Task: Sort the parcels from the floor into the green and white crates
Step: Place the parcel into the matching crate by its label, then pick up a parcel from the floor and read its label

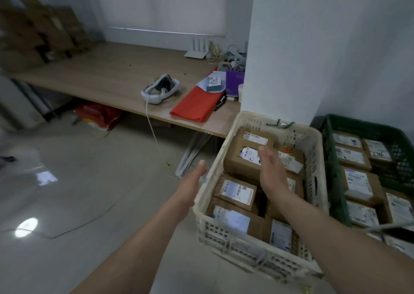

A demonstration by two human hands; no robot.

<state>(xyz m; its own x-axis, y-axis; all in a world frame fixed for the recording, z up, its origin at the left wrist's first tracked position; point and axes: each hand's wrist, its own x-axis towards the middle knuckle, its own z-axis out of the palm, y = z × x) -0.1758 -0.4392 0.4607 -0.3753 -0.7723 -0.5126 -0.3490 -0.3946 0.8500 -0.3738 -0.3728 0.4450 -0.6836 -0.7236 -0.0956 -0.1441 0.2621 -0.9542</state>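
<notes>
— What shows of the person?
— Two forearms and two hands, all bare. The left hand (192,181) appears just left of the white crate (253,253), the right hand (272,170) above the crate's inside.
— Any clothing?
— Both forearms run bare down to the bottom edge of view. Blur hides finer detail such as the nails.

Left crate (257,255) beside right crate (331,172) on floor (89,193), parcels (237,190) in both. Surface (112,76) behind carries headset (160,88), cloth (197,103) to its right.
</notes>
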